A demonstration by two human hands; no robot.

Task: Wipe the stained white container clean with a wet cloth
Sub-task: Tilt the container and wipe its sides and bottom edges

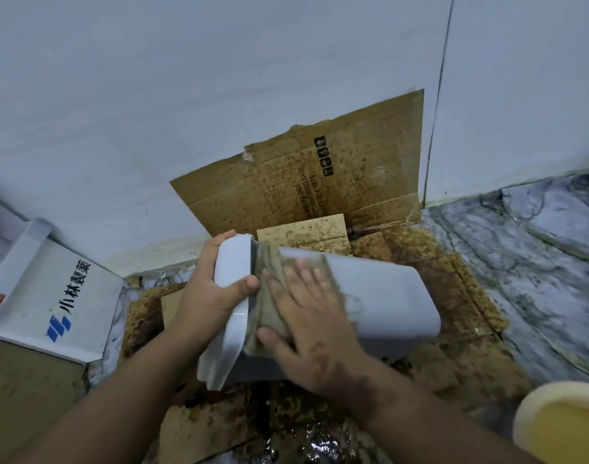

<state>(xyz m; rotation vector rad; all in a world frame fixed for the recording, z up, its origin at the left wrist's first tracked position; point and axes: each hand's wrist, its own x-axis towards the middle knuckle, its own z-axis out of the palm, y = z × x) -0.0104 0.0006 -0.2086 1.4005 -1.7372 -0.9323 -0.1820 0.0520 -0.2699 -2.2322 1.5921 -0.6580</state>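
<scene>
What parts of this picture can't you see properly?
- Head view: the white container has its underside turned away, so stains there are hidden.
- The cloth is mostly covered by the right hand.
- The yellow tub is cut off by the corner.
- Small print on the cardboard is blurry.

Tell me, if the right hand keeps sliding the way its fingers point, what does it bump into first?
Probably nothing solid: the right hand lies flat on the cloth, fingers pointing up-left, so it would cross the white container toward the stained cardboard at the wall.
</scene>
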